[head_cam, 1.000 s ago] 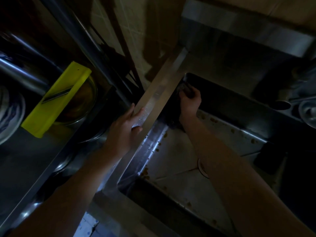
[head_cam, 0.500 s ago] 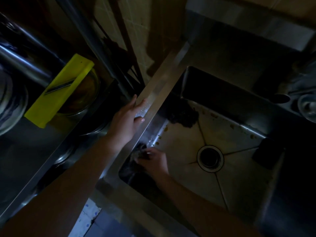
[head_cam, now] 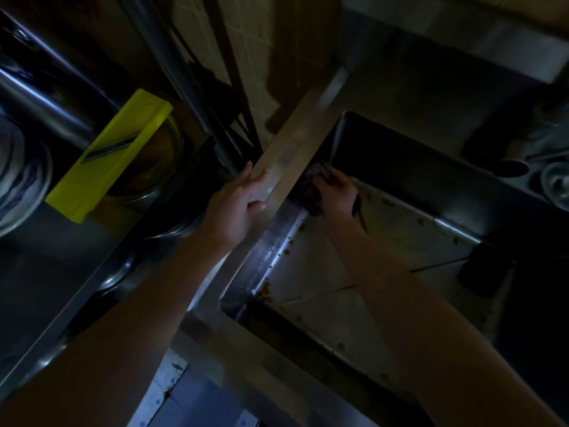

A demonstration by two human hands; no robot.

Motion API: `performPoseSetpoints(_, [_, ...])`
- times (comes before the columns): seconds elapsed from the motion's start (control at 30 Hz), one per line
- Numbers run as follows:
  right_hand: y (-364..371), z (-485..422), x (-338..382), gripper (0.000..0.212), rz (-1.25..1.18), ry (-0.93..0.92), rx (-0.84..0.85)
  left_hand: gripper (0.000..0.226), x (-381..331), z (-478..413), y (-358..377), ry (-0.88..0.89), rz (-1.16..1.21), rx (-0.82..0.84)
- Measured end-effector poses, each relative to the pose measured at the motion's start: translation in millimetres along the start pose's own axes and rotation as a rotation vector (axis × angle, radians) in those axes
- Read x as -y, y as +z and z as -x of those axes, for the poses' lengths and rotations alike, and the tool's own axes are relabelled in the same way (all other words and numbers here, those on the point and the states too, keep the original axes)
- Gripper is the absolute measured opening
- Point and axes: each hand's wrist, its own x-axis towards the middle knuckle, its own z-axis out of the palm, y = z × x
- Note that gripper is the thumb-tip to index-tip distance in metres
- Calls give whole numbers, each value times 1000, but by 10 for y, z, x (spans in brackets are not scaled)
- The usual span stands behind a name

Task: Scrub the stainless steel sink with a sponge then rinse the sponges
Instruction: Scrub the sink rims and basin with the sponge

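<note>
The fingers (head_cam: 257,177) of our left hand (head_cam: 235,203) lie straight and relaxed across the left rim of the sink (head_cam: 286,155), with the thumb along the rim's inner edge; they grasp nothing and only rest on the wet metal. The fingers (head_cam: 332,178) of our right hand (head_cam: 337,194) are curled round a dark sponge (head_cam: 311,194) and press it against the sink's left wall, just below the rim and close to the far left corner. A paler bit of the sponge shows above the knuckles.

Both forearms run back toward the near edge, the right one crossing over the middle of the sink floor. Brown specks (head_cam: 389,203) are scattered on the floor along the foot of the far wall and the left wall, with a thicker clump at the near left corner. A dark block (head_cam: 483,269) lies against the right wall; in this dim light we cannot tell what it is.

On the counter left of the sink, a yellow slicer (head_cam: 107,161) lies tilted across a bowl (head_cam: 163,171). Past the sink's far right corner stands a small metal bowl (head_cam: 557,183).
</note>
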Motion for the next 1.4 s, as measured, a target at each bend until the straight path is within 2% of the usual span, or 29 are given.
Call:
performPoseSetpoints(0.17, [-14,127,-408,38,243,15,62,61,-10,-1,-6,-4,17,-6])
performPoseSetpoints(0.4, [-152,1151,-1326,16,550,467,410,61,35,-23,-4,12,47,-12])
performPoseSetpoints(0.47, [-132,1155,-1349,20,505,515,377,61,43,-27,-2,15,55,-11])
performPoseSetpoints(0.53, [-89,1015,-1273,32,419,463,274,62,49,-30,3,25,64,-15])
performPoseSetpoints(0.63, [-65,615,-1000,32,347,318,115,62,55,-26,15,19,60,-13])
performPoseSetpoints(0.77, [-30,-43,-500,36,261,46,-4,63,41,-16,13,31,39,-19])
performPoseSetpoints(0.9, [28,-302,-287,37,165,-84,-49,61,29,-2,0,42,20,-17])
performPoseSetpoints(1.0, [-18,-148,-537,34,266,-8,-21,62,22,0,-5,32,11,-6])
performPoseSetpoints(1.1, [-51,355,-1025,32,451,206,110,61,32,6,0,34,18,2])
performPoseSetpoints(1.17, [-76,770,-1285,23,410,347,167,61,47,10,4,37,32,-4])
performPoseSetpoints(1.27, [-99,1106,-1429,26,377,484,258,61,58,9,15,35,55,-12])
performPoseSetpoints(1.4, [-51,933,-1204,28,296,412,155,61,68,-7,20,29,47,-9])
